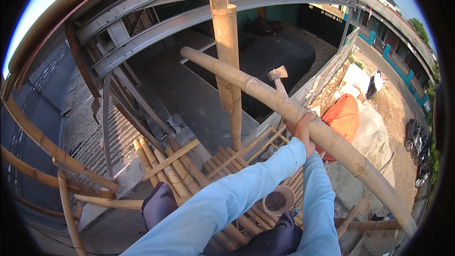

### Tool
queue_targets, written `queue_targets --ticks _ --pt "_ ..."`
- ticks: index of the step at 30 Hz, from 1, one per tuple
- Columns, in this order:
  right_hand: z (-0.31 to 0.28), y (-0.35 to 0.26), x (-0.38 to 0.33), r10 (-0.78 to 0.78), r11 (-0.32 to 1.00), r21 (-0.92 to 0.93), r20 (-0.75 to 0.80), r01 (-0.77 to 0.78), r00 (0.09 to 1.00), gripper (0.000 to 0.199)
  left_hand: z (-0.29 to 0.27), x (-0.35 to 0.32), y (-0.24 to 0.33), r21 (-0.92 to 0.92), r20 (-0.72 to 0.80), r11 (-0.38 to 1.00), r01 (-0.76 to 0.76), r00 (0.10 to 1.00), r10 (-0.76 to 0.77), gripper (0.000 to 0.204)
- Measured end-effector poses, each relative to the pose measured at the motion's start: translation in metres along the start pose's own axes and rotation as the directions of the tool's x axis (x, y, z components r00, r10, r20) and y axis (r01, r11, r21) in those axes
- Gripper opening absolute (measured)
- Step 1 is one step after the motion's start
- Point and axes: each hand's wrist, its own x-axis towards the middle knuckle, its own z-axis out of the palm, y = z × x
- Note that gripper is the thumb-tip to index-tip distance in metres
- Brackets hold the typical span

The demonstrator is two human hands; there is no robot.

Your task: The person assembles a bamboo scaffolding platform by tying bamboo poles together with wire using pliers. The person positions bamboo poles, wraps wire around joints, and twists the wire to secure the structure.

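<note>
High on a bamboo platform, rail in front, street far below.

The person's legs rest on the bamboo platform [189, 166]; the sloping bamboo pole [294, 111] runs across ahead from upper left to lower right, crossing in front of the upright bamboo post [227, 47]. One hand [303, 130], probably the left, sits on that pole, with the hammer [278, 78] just behind it. A small round tin [277, 200] lies between the forearms. Metal roof beams [156, 23] arch at the left; motorbikes [417, 147] stand below at the right.
</note>
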Motion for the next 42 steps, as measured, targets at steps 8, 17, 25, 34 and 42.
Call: queue_targets --ticks 8,17,25,34,42 --pt "0.0 0.001 -0.004 0.015 0.997 -0.07 0.005 -0.015 1.0 0.039 -0.001 -0.008 0.008 0.023 0.008 1.0 0.02 1.0 -0.02 0.039" --pt "-0.001 -0.004 -0.016 0.016 0.999 -0.035 0.014 -0.015 1.0 0.039 0.006 -0.004 0.003 -0.044 -0.014 0.999 0.005 1.0 -0.006 0.042" --pt "-0.01 -0.014 -0.016 -0.022 1.0 0.02 0.006 0.022 1.0 0.039 -0.003 -0.012 0.001 -0.004 -0.102 0.997 -0.077 0.992 0.076 0.037" --pt "-0.011 -0.006 -0.007 -0.001 1.0 -0.03 0.007 0.001 1.0 0.037 -0.007 -0.006 0.0 0.038 -0.016 0.999 0.013 1.0 -0.013 0.04" --pt "0.001 -0.014 -0.012 -0.007 1.0 -0.023 -0.027 0.006 1.0 0.036 -0.017 -0.015 0.007 0.048 -0.029 0.999 -0.02 0.999 0.022 0.052"
